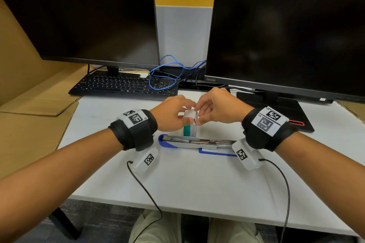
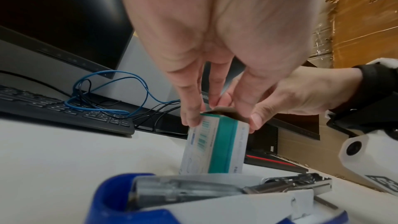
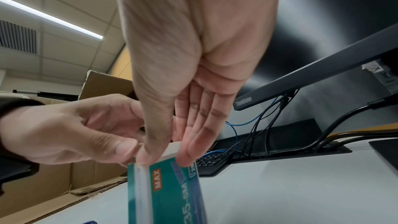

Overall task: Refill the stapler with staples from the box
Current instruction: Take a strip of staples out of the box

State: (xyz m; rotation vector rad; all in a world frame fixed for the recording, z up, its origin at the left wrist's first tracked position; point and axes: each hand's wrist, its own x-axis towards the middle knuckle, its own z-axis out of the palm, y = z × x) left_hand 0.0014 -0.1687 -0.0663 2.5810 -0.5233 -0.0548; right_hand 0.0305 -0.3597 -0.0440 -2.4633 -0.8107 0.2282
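Fingertips of the left hand [image 1: 173, 113] pinch the upper end of the box [image 1: 190, 124] of staples, while the right hand [image 1: 217, 109] pinches its white end flap. The box stands upright on the white table [image 1: 197, 183], just behind the stapler [image 1: 197, 142], which lies opened flat with its metal channel exposed. Thin, glossy teal-and-white card, the box probably dents easily yet feels dense; gripping its narrow sides seems safest. Staple strips inside likely snap if bent.
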